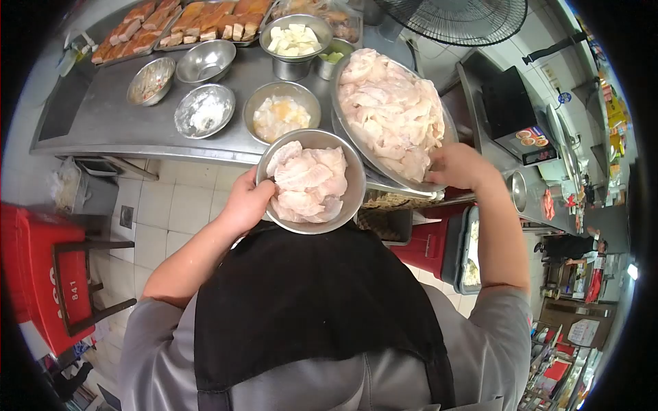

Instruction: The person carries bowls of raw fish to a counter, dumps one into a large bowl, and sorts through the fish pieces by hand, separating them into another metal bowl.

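Observation:
My left hand (245, 203) grips the side of a round metal bowl (358, 185), its thumb over the rim. Several pale, raw chicken pieces (312, 179) lie in this bowl, which I hold in front of my apron. A large metal basin (336, 103) heaped with similar raw chicken (391, 109) stands on the right of the counter. At its near right edge, my right hand (456, 166) has its fingers closed on chicken at the border of the heap. The fingertips are partly hidden there.
On the metal counter (103, 127) stand a bowl with white powder (204, 111), a bowl with egg and pale pieces (279, 115), and a bowl of pale chunks (295, 40). Trays of browned meat slabs (212, 24) lie behind. A fan (459, 17) and red bin (51, 281) flank me.

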`<state>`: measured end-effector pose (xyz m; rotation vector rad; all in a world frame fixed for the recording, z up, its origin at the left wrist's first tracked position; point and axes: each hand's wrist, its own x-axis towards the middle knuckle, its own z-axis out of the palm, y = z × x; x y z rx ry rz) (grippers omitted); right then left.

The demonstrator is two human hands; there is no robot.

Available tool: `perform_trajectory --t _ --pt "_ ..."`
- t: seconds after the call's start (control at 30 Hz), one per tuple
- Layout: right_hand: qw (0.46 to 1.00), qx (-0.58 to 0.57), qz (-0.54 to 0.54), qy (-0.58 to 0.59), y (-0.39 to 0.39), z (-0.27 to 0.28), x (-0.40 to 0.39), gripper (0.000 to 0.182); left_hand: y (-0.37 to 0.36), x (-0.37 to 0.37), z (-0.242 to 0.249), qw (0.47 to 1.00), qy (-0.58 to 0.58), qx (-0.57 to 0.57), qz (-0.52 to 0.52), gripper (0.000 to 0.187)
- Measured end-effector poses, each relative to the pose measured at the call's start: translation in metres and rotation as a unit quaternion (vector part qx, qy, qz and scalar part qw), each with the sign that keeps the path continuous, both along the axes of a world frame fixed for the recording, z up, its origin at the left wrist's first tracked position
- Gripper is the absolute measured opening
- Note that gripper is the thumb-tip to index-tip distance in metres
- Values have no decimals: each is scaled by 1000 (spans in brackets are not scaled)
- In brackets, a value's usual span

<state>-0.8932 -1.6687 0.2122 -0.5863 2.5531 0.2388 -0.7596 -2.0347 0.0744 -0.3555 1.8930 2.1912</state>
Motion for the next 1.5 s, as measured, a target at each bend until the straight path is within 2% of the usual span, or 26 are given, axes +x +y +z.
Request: perform_trajectory --t 0.1,0.13,0.2,0.27,0.33,0.47,0.57,0.67,0.77,0.9,0.97,1.07,1.17,1.23,1.27,1.37,1.47,1.5 --pt "996 -55 -65 12 15 -35 -13 56 -3 -2 -8 999 23 -29 -16 40" --pt "996 -44 -81 19 23 -54 -21 59 -2 -3 -14 999 31 -8 -17 40" --pt "994 -46 -98 21 21 -60 -24 57 2 -5 -14 1000 17 0 -10 40" --pt "985 -91 -101 102 22 -67 -21 53 3 -6 -17 1000 2 -4 -20 40" --pt "987 -88 -94 91 28 -78 -28 53 1 -9 -20 999 -21 -2 -33 40" --pt "994 -78 -60 50 29 -69 -33 53 3 -7 -14 999 -12 30 -15 39" --pt "983 -164 -82 -1 37 -66 -36 42 1 -5 -15 1000 -8 25 -8 39" --pt "955 -241 -163 -60 44 -55 -40 37 3 -2 -8 1000 0 26 -1 38" --pt "948 -257 -154 -104 49 -45 -48 33 1 -1 -7 999 -10 38 -4 36" --pt "927 -285 -202 -138 46 -19 -44 27 -2 0 -8 999 -21 25 -9 37" --pt "900 -337 -236 -145 49 -18 -47 26 -1 -1 -8 999 -20 27 -9 37" --pt "891 -352 -256 -130 46 -7 -48 27 1 -1 -8 999 -12 40 -10 36" --pt "887 -389 -248 -9 46 -13 -49 25 1 -1 -9 999 -17 39 -12 36" --pt "917 -340 -104 182 59 -45 -57 23 0 -2 -12 999 -22 38 -17 37" --pt "911 -308 -29 274 52 -43 -53 23 -1 -2 -14 999 -25 38 -20 37" --pt "980 -83 -78 166 33 -22 -42 31 0 -4 -16 999 -22 37 -20 36" --pt "998 -7 -66 6 8 -17 -22 34 1 -3 -13 999 -24 22 -24 35" --pt "997 -20 -64 45 7 -30 -17 33 2 -3 -12 999 -24 22 -19 35"
